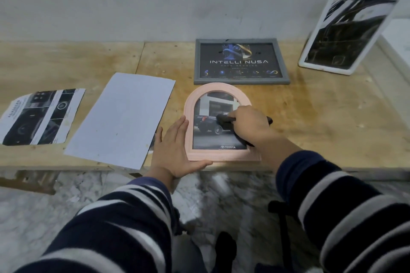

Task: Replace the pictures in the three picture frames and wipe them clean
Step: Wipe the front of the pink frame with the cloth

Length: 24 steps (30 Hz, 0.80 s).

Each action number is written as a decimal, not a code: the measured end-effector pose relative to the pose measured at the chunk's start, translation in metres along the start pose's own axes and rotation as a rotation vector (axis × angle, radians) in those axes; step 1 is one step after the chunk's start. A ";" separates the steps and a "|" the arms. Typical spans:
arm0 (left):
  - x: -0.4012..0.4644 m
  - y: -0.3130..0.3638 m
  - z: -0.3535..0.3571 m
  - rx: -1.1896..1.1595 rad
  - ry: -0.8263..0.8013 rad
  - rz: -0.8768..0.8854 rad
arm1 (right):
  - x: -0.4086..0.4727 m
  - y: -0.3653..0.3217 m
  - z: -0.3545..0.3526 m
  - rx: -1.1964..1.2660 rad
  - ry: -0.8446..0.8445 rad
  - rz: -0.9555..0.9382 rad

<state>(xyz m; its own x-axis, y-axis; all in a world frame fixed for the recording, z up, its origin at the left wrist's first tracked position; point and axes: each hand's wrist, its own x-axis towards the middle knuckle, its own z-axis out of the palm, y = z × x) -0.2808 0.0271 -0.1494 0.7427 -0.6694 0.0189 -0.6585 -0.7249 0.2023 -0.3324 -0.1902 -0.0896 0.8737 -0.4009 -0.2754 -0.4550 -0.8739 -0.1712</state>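
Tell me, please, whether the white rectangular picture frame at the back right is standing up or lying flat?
Standing, tilted back: the white rectangular picture frame rests its bottom edge on the wooden table, its top towards the wall.

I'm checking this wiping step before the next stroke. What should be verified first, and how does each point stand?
1. Left hand braces the pink arched frame: ok.
2. Right hand grips the dark cloth: ok.
3. Cloth touches the glass: ok.
4. Frame lies flat on the wooden table: ok.
5. Frame clear of the table's near edge: not ok, it sits close to it.
6. Glass clean: cannot tell.
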 end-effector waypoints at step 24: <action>0.001 0.000 0.003 0.014 0.029 0.021 | 0.066 0.025 -0.035 0.191 0.129 0.118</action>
<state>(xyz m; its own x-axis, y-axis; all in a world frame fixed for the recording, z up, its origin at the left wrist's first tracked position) -0.2805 0.0263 -0.1526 0.7320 -0.6794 0.0518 -0.6753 -0.7133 0.1875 -0.2801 -0.2484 -0.0790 0.8218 -0.5394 -0.1835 -0.5686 -0.7560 -0.3242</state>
